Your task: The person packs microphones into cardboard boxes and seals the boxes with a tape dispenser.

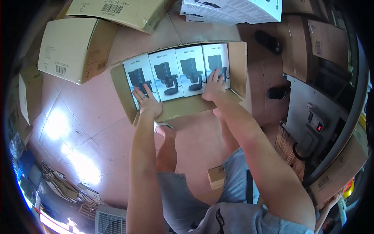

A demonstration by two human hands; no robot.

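Observation:
An open cardboard carton (183,110) sits on the floor in front of me, its near flap folded outward. Inside stand several white retail boxes (166,74) in a row, each printed with a picture of a black desk microphone. My left hand (147,102) lies with spread fingers on the lower part of the leftmost box (136,68). On the rightmost box (215,54), my right hand (214,87) rests flat, its fingers pointing away from me. Neither hand grips anything.
Closed cartons stand at the left (68,48) and far side (117,13), beside white printed boxes (233,11). To the right are black shoes (269,42), a grey machine (311,124) and stacked cartons (294,50). A small cardboard box (216,177) lies between my legs. Another person's arm (329,204) shows lower right.

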